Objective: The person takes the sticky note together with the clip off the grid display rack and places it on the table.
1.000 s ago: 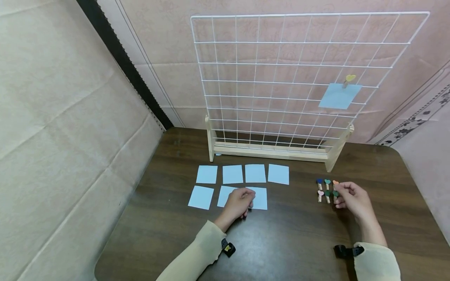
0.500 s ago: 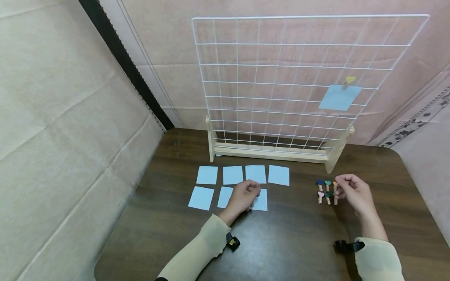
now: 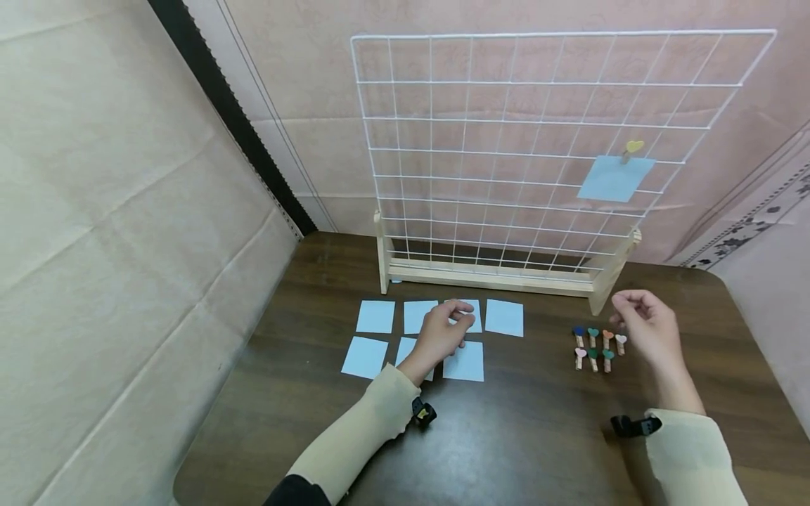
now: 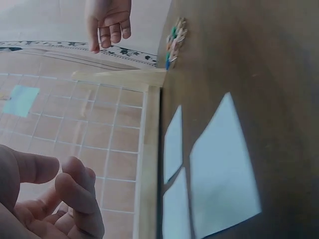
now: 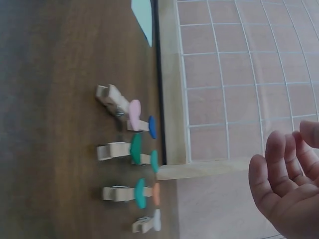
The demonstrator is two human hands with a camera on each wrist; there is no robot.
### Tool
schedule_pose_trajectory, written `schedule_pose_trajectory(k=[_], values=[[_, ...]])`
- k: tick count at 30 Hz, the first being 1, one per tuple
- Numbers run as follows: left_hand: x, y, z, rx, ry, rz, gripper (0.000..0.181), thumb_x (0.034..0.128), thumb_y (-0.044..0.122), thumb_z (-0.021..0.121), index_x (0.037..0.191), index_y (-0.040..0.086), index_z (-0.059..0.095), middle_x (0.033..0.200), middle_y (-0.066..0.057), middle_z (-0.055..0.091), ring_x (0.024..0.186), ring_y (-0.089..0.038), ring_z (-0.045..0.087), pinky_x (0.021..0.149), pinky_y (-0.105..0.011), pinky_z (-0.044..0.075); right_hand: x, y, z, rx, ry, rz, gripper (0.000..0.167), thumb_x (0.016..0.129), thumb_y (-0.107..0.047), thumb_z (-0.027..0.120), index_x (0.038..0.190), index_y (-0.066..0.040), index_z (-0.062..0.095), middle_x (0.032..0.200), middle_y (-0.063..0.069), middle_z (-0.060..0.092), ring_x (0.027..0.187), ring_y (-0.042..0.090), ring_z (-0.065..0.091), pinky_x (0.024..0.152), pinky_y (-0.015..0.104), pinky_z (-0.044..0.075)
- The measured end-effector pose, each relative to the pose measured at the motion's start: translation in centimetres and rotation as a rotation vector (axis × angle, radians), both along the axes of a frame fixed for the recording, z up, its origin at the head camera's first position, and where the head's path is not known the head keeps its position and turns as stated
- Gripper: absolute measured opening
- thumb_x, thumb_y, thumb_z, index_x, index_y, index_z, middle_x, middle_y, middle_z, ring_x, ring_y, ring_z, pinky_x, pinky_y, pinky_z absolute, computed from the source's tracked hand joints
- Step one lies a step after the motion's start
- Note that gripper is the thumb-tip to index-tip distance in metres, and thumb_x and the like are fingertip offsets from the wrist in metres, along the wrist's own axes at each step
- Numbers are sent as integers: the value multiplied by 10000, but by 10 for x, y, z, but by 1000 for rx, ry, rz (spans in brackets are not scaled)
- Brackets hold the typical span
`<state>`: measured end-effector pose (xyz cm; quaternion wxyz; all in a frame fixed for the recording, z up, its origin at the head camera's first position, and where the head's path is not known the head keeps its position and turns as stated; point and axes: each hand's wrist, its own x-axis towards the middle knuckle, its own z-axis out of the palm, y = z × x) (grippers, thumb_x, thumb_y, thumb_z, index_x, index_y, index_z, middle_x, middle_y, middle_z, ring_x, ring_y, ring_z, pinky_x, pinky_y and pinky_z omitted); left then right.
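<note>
My left hand [image 3: 443, 329] hovers over the blue paper squares [image 3: 464, 362] on the table, fingers loosely bent and holding nothing. In the left wrist view a gap shows between thumb and fingers [image 4: 79, 191]. To the right, my right hand [image 3: 652, 327] is raised beside a group of small wooden clothespins [image 3: 593, 351] with coloured heart tops. Its loosely bent fingers hold nothing in the right wrist view, where the pink-heart clothespin [image 5: 115, 99] lies apart from the hand. A yellow-heart clothespin [image 3: 633, 147] fastens one blue paper square [image 3: 616, 179] to the white wire grid [image 3: 481, 151].
The grid stands in a pale wooden base [image 3: 487, 275] at the back of the dark wooden table [image 3: 525, 450]. Blue squares lie in two rows before it. A pale curtain wall [image 3: 114, 246] borders the left side.
My left hand has moved forward and slightly right over the squares. My right hand has lifted away from the clothespins, and a white-heart one at the group's right end is now uncovered.
</note>
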<state>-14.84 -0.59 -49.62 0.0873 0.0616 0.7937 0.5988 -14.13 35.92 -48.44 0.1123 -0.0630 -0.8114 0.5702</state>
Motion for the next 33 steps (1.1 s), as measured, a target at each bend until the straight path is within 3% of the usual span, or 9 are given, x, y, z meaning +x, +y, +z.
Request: schedule_pose_trajectory(k=[6, 15, 20, 25, 29, 33], values=[[-8, 4, 13, -7, 50, -11, 249, 1076, 223, 625, 1273, 97, 711, 1011, 14, 685, 721, -465, 688, 463, -236, 467, -8, -3, 11, -19, 74, -31, 55, 1071, -144, 629, 1060, -147, 682, 852, -183, 686, 725, -5, 676, 680, 119, 548], [-16, 14, 25, 0, 143, -46, 282, 1073, 208, 629, 1332, 105, 674, 1040, -80, 719, 639, -289, 692, 539, -278, 527, -17, -2, 29, 14, 134, -47, 69, 1076, -154, 619, 1088, -170, 685, 904, -158, 673, 766, -27, 669, 694, 105, 548], [-20, 20, 31, 25, 147, -41, 295, 1072, 203, 635, 1354, 123, 666, 1042, -34, 726, 628, -207, 690, 565, -273, 543, -22, -4, 40, 21, 168, -61, 84, 1074, -139, 619, 1111, -132, 694, 934, -152, 670, 789, -27, 669, 693, 102, 545], [-25, 27, 37, 33, 167, -40, 289, 1068, 197, 644, 1349, 133, 672, 997, 3, 740, 678, -287, 709, 541, -262, 499, -28, -4, 50, 13, 175, -74, 89, 1076, -150, 615, 1109, -177, 693, 988, -156, 677, 825, -38, 671, 698, 100, 544], [-28, 32, 43, 38, 175, -49, 293, 1072, 204, 637, 1355, 140, 673, 977, 26, 728, 740, -363, 723, 571, -273, 521, -33, -4, 59, 10, 185, -76, 108, 1076, -162, 619, 1144, -140, 699, 1000, -173, 676, 839, -47, 670, 705, 96, 540], [-33, 39, 50, 22, 186, -73, 300, 1077, 216, 621, 1362, 136, 666, 1023, 25, 711, 717, -266, 729, 597, -285, 554, -38, -5, 68, 16, 211, -80, 133, 1072, -142, 624, 1168, -90, 698, 950, -208, 693, 826, -59, 675, 702, 99, 542]])
